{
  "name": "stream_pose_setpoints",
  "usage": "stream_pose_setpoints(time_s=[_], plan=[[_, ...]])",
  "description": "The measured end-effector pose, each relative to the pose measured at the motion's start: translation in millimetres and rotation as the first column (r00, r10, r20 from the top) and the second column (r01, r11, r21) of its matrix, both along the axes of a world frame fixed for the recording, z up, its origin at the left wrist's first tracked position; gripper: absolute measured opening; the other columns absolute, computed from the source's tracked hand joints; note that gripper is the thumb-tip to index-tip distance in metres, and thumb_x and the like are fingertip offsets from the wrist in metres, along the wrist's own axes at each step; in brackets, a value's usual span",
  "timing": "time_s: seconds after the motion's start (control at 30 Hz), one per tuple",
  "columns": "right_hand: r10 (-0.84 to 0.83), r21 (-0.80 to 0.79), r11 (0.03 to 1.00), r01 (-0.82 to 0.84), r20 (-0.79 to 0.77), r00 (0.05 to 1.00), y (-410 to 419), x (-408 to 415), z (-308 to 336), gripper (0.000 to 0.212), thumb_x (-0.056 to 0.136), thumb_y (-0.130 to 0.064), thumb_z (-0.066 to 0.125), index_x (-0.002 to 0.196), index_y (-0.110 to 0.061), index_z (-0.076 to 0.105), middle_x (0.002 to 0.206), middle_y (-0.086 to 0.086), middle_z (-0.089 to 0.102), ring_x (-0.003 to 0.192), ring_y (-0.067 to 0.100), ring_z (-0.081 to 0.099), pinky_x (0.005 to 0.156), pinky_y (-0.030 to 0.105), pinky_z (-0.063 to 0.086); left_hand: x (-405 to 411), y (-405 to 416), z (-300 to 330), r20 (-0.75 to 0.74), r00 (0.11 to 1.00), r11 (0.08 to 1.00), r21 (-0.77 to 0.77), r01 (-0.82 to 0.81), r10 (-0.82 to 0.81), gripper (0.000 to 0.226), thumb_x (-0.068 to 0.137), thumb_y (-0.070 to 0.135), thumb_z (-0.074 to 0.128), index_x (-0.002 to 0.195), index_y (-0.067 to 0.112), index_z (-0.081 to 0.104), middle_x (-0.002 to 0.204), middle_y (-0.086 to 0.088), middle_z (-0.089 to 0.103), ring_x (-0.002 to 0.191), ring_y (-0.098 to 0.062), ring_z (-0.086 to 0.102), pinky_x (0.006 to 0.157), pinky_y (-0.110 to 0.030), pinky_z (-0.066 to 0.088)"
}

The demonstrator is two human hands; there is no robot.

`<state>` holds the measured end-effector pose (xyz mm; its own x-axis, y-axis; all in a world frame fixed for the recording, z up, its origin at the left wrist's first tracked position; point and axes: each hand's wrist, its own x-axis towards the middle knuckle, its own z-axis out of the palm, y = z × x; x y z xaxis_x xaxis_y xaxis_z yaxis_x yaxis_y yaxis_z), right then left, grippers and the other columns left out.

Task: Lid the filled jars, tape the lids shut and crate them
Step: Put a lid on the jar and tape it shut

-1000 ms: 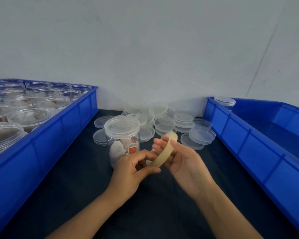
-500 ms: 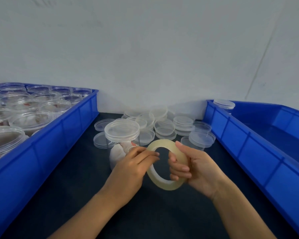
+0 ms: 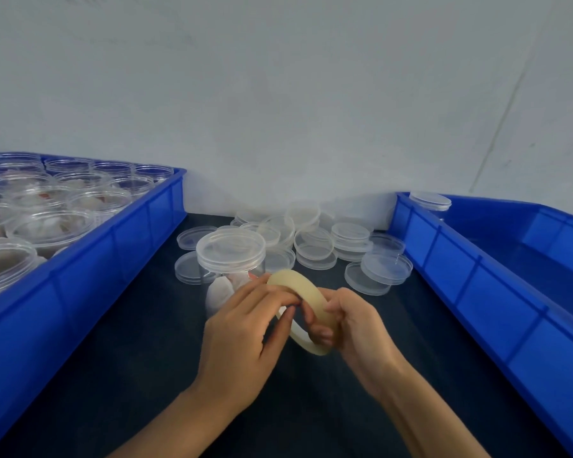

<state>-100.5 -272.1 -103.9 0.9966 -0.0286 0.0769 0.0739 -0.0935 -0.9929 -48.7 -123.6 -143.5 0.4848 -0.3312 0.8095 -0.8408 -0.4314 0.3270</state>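
Just in front of a lidded jar (image 3: pixel 230 259) on the dark worktop (image 3: pixel 139 342), the right hand (image 3: pixel 354 328) grips a tape roll (image 3: pixel 306 299) while the left hand (image 3: pixel 245 338) pinches its edge, seemingly to free the tape's end.

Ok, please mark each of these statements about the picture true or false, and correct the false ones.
1. Both hands hold the tape roll. True.
2. The jar on the table has no lid. False: a clear lid sits on it.
3. Loose lids lie behind that jar. True.
4. The left crate holds only one jar. False: it holds many jars.
5. The right hand rests flat on the table. False: it holds the roll above the table; the left hand pinches the roll too.
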Motion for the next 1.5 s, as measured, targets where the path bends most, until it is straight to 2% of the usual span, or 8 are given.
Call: stream_pose_setpoints(time_s=[0.1, 0.43, 0.6, 0.8, 1.13, 1.3, 1.4, 1.5], plan=[[-0.081, -0.065, 0.995, 0.079, -0.026, 0.996, 1, 3, 0, 0.016, 0.073, -0.012, 0.033, 0.073, -0.007, 0.048, 0.059, 0.009, 0.029, 0.058, 0.016, 0.026, 0.064, 0.034, 0.026, -2, -2, 3, 0.024, 0.999, 0.999, -0.031, -0.041, 0.042, 0.015, 0.092, 0.028, 0.057, 0.09, 0.02, 0.069, 0.09, 0.013, 0.065, 0.085, -0.006, 0.061, 0.063, -0.028, 0.051], [0.035, -0.22, 0.975, -0.039, -0.021, 0.999, 6, 3, -14, 0.035, 0.08, -0.003, 0.042, 0.114, -0.004, 0.047, 0.087, 0.001, 0.047, 0.069, 0.002, 0.042, 0.061, 0.015, 0.036, -1, -5, 2, -0.071, 0.991, 0.988, -0.114, 0.108, -0.116, 0.025, 0.079, 0.008, 0.078, 0.1, 0.017, 0.068, 0.098, 0.015, 0.06, 0.09, 0.0, 0.06, 0.065, -0.018, 0.052], [0.099, -0.379, 0.922, -0.083, 0.022, 0.995, 10, 2, -17, 0.032, 0.086, 0.014, 0.033, 0.098, -0.015, 0.037, 0.081, 0.002, 0.039, 0.06, 0.001, 0.036, 0.055, 0.019, 0.034, 3, -5, 3, -0.045, 0.994, 0.99, -0.099, 0.096, -0.101, 0.024, 0.071, -0.003, 0.081, 0.083, 0.014, 0.069, 0.083, 0.014, 0.062, 0.076, 0.005, 0.053, 0.063, -0.016, 0.047], [0.139, -0.601, 0.795, -0.077, 0.058, 0.989, 6, 3, -18, 0.025, 0.094, -0.001, 0.043, 0.101, -0.025, 0.04, 0.086, 0.0, 0.051, 0.071, 0.005, 0.048, 0.067, 0.026, 0.046, 6, -5, -1, -0.081, 0.995, 0.996, -0.071, 0.061, -0.067, 0.02, 0.08, -0.004, 0.068, 0.079, 0.013, 0.059, 0.083, 0.016, 0.05, 0.075, -0.001, 0.049, 0.066, -0.019, 0.046], [-0.243, -0.783, 0.596, 0.179, 0.036, 0.969, 3, 9, -18, 0.03, 0.095, -0.043, 0.054, 0.099, -0.02, 0.036, 0.074, -0.004, 0.053, 0.064, 0.013, 0.052, 0.061, 0.028, 0.043, 9, -10, -2, 0.041, 0.998, 0.997, 0.07, -0.04, 0.037, 0.013, 0.087, 0.017, 0.048, 0.076, 0.015, 0.053, 0.073, 0.008, 0.054, 0.069, -0.006, 0.041, 0.07, -0.022, 0.031], [-0.163, -0.626, 0.766, 0.145, 0.028, 0.986, -8, 8, -13, 0.039, 0.094, -0.028, 0.059, 0.119, -0.04, 0.032, 0.072, 0.001, 0.054, 0.059, 0.009, 0.05, 0.063, 0.031, 0.047, 11, -11, 1, 0.017, 0.998, 0.997, 0.031, -0.066, 0.065, 0.011, 0.083, 0.011, 0.067, 0.076, 0.011, 0.058, 0.072, 0.007, 0.058, 0.069, -0.006, 0.047, 0.072, -0.021, 0.035], [-0.096, -0.496, 0.865, 0.072, -0.023, 0.995, -9, 9, -12, 0.016, 0.098, -0.015, 0.051, 0.093, -0.023, 0.064, 0.067, -0.003, 0.046, 0.056, 0.005, 0.044, 0.057, 0.027, 0.041, 14, -4, 1, -0.031, 0.998, 0.997, 0.039, -0.062, 0.063, 0.022, 0.074, 0.002, 0.081, 0.077, 0.011, 0.061, 0.075, 0.005, 0.062, 0.073, -0.008, 0.051, 0.072, -0.023, 0.039], [-0.204, -0.563, 0.814, 0.142, -0.05, 0.978, -3, 12, -22, 0.032, 0.099, -0.02, 0.049, 0.069, -0.024, 0.058, 0.06, -0.005, 0.046, 0.057, 0.012, 0.044, 0.058, 0.03, 0.038, 14, 3, 4, 0.118, 0.987, 0.993, 0.042, -0.111, 0.105, 0.023, 0.071, 0.008, 0.084, 0.084, 0.014, 0.065, 0.089, 0.005, 0.064, 0.088, -0.008, 0.055, 0.081, -0.025, 0.045]])
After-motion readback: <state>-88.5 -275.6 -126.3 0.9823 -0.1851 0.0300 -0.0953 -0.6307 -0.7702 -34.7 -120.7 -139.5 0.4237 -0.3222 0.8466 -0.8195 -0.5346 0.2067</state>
